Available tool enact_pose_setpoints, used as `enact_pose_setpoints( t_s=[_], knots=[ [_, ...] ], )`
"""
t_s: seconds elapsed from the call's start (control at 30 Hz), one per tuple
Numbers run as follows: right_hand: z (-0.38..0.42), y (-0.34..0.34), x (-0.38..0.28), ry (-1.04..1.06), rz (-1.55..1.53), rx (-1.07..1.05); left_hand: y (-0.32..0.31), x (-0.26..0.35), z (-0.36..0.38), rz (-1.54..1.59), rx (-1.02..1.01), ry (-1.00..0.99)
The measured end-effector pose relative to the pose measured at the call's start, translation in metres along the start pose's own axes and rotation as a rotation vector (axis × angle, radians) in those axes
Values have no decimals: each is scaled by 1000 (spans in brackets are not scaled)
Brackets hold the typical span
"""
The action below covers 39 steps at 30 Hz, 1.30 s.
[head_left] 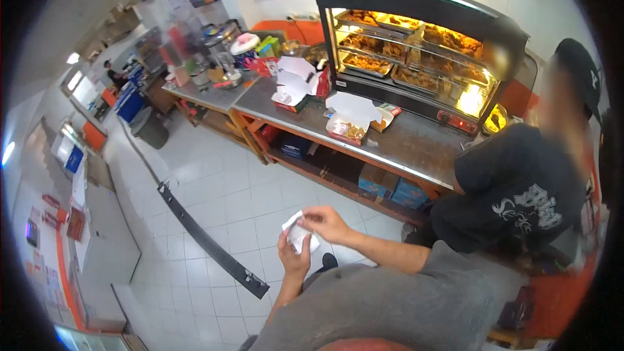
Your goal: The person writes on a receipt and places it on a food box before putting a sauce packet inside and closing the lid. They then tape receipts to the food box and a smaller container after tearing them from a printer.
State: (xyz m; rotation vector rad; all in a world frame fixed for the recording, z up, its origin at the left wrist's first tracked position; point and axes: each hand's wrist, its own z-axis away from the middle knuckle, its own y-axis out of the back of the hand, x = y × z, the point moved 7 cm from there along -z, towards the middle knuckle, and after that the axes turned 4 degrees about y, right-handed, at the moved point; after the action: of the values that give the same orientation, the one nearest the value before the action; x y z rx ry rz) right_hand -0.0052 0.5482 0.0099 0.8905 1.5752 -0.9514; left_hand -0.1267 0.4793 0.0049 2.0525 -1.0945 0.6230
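- Small white crumpled paper point(299, 233) sits between my two hands, held low in front of my grey-shirted chest, above the white tiled floor point(221, 201).
- My left hand point(294, 257) is below it, fingers curled up around its lower edge, closed on the paper.
- My right hand point(326, 222) comes in from the right at the paper's top edge, fingertips pinched on it.
- I see a long grey-topped bench point(416, 146) beyond, well apart from my hands, with open white cardboard food boxes point(348, 120) on it.
- I see a black glass-fronted lit warming cabinet point(416, 45) with trays of fried food standing on that bench.
- Another person in a black printed shirt point(520, 188) stands at the right, near the bench.
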Motion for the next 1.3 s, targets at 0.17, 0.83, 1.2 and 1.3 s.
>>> enact_pose_setpoints(
  t_s=[0.17,0.83,1.2,1.3],
  knots=[
    [-99,89,-56,174,-43,118,-80,-35,-139,283,-252,-10],
    [-275,530,-345,472,1310,1299,-340,-198,-332,278,-858,367],
    [-307,473,-332,175,2166,1235,-386,-155,-535,265,-588,-118],
    [-311,464,-326,164,2215,1301,-388,-91,-611,408,-435,-263]
  ],
)
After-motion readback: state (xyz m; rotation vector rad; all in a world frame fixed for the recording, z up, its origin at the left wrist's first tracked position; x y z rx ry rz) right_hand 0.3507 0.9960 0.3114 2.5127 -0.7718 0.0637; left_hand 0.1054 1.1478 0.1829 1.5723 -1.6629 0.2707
